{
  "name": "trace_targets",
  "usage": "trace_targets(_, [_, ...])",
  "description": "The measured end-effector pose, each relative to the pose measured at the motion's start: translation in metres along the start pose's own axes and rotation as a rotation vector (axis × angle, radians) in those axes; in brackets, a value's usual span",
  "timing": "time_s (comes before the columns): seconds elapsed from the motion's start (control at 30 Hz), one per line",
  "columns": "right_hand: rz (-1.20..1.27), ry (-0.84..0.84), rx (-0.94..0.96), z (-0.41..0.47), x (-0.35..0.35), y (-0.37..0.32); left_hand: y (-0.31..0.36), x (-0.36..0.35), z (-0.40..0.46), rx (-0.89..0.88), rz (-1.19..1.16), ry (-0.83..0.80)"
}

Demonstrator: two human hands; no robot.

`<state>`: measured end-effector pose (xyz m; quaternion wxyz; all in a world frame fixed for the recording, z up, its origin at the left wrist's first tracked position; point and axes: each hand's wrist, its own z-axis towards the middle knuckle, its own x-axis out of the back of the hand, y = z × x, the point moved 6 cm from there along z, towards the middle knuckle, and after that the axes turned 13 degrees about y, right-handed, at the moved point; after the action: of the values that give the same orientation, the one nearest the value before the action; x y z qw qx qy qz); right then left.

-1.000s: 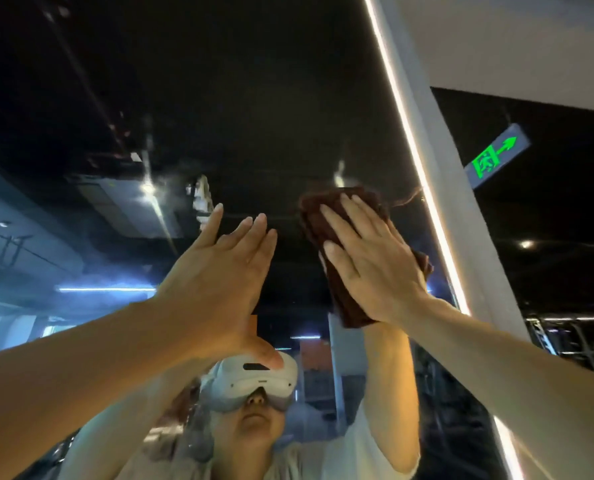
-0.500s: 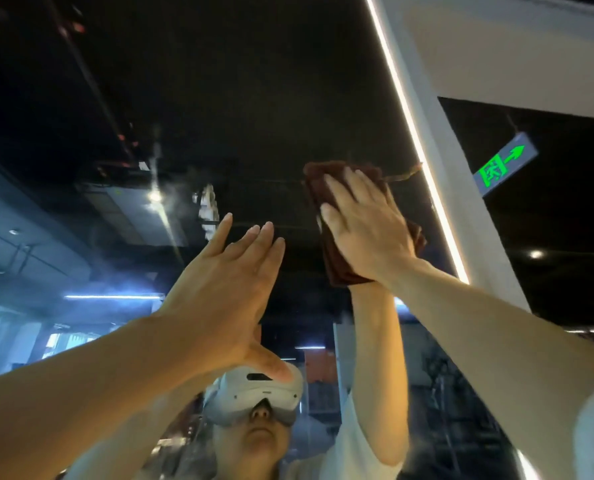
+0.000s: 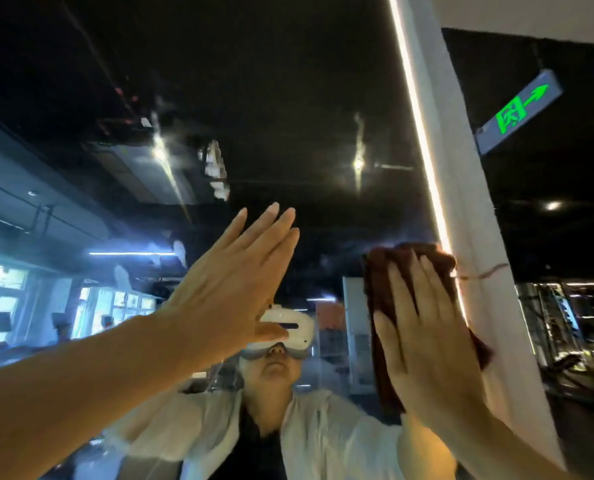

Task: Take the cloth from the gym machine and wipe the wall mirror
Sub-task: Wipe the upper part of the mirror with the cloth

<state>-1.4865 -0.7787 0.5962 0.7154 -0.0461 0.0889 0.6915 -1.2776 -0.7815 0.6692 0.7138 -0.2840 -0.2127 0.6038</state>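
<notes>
A person stands close to a wall mirror (image 3: 288,98) and looks up at it; the glass fills most of the frame and reflects a dark ceiling with spot lights. The right hand (image 3: 427,341), at the lower right of the frame, lies flat with straight fingers on a dark brown cloth (image 3: 378,296), pressing it against the glass; the fingers grasp nothing and only push. The cloth sits at the right side of the mirror, its upper corner touching a bright light strip (image 3: 423,143) that runs up that side. The left hand (image 3: 226,292), at the centre of the frame, is released, fingers straight and close together, palm toward the glass; whether it touches the mirror cannot be told.

The step in hand appears to be wiping along the mirror's right side; it would go best with the palm kept flat so the whole cloth bears on the glass, strokes overlapping, and the left hand steadying the body well apart from the cloth's path. A loose thread (image 3: 482,273) trails from the cloth across a white pillar (image 3: 462,168) just beside the strip; the cloth may ride onto the strip or pillar and miss the glass.

At the upper right hangs a green exit sign (image 3: 517,112); dim gym machines (image 3: 572,313) show at the right edge. The person's reflection, with a white headset (image 3: 288,327) and pale shirt, appears at the lower centre; bright windows reflect at the left. Nothing stands between the cloth and the glass.
</notes>
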Motion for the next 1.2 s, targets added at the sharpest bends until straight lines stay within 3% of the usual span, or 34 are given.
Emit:
trace_targets(0.13, [0.013,-0.032,0.138,-0.070,0.012,-0.010,0.025,-0.006,-0.023,0.032,0.014,-0.133])
trace_targets(0.33, [0.095,0.069,-0.140,0.094,-0.015,-0.021,0.020,-0.013,-0.027,0.098,-0.018,-0.157])
trace_targets(0.4, [0.075,0.076,-0.152,0.124,-0.024,-0.039,0.017,-0.016,-0.030,0.090,-0.032,-0.151])
trace_targets(0.5, [0.080,0.099,-0.024,0.098,-0.021,-0.073,0.017,-0.010,-0.038,0.133,-0.036,-0.113])
trace_targets(0.63, [0.103,0.006,0.205,-0.012,0.000,-0.091,0.025,-0.005,-0.070,0.156,-0.064,-0.138])
trace_targets(0.8, [0.093,-0.122,0.419,-0.063,0.005,-0.073,0.042,0.010,-0.089,0.026,-0.090,-0.120])
trace_targets(0.97, [0.114,0.048,0.043,0.062,-0.013,-0.033,0.046,0.009,-0.071,0.019,-0.073,-0.089])
trace_targets(1.03, [0.108,0.089,-0.014,0.081,-0.018,-0.027,0.054,0.005,-0.063,0.048,-0.095,-0.087])
trace_targets(1.1, [0.095,0.130,-0.026,0.064,-0.015,-0.022,0.067,0.004,-0.058,0.062,-0.127,-0.075])
trace_targets(1.2, [0.070,0.055,-0.049,-0.011,0.005,-0.007,0.090,0.004,-0.058,0.022,-0.161,-0.062])
